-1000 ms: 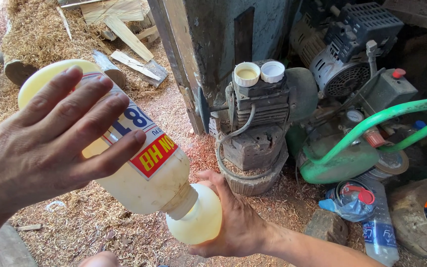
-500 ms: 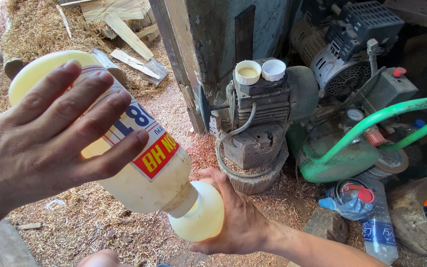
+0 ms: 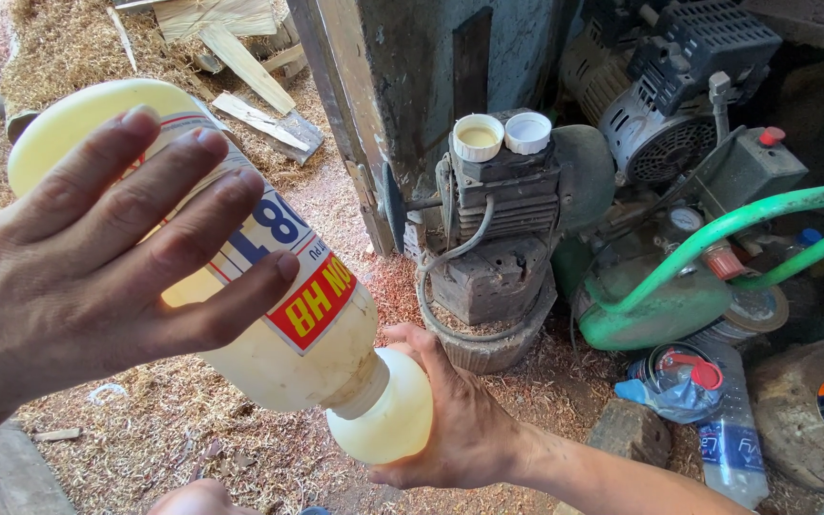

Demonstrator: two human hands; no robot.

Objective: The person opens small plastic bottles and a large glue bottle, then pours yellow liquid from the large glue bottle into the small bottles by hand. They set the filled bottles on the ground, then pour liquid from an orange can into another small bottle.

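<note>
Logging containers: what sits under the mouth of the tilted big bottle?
A small pale yellow bottle, cupped in the right hand, meets the big bottle mouth to mouth. The joint hides any flow; left hand holds the big one.

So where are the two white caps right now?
In the head view, the two white caps sit side by side on top of the grey motor, upper middle, beside the wooden post and above the tilted big bottle.

glossy plastic bottle [image 3: 240,286], rough sawdust floor [image 3: 193,439]

Big translucent yellowish bottle [image 3: 240,277] with a label, tipped neck-down into a small pale cup [image 3: 383,420]
</note>
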